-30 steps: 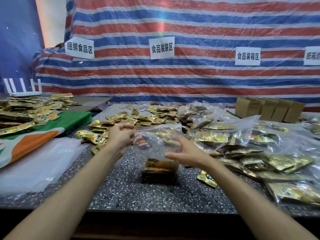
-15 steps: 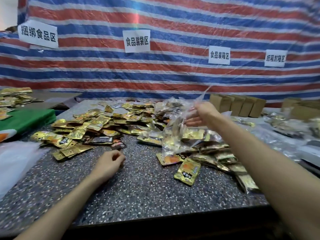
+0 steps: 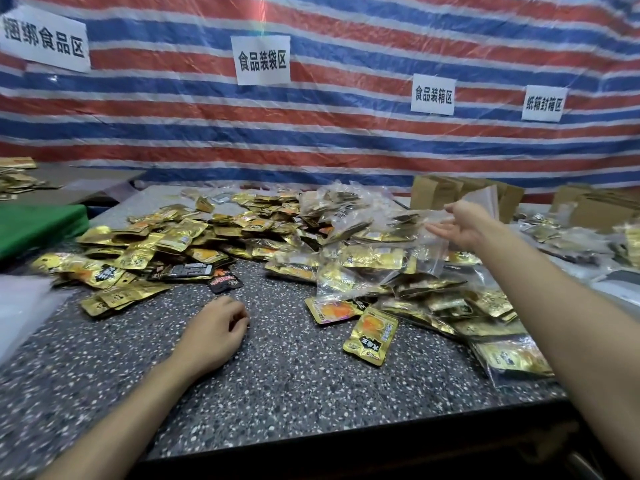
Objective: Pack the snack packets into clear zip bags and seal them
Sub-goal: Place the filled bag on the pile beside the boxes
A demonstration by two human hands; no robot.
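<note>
The left forearm [image 3: 138, 393] comes in from 7 o'clock and the right forearm [image 3: 571, 323] from 4 o'clock, both bare along the whole length in view (uncovered right out to the picture's edge). The left hand [image 3: 214, 327] and the right hand [image 3: 464, 226] are bare as well. The right forearm looks the broader, being nearer the camera, and its hand is slightly blurred.

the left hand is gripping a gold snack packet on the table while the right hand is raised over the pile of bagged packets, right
Not quite. The head view shows the left hand gripping nothing: it rests loosely curled on the speckled table, apart from the gold snack packets. The right hand is raised over the pile of bagged packets.
</note>
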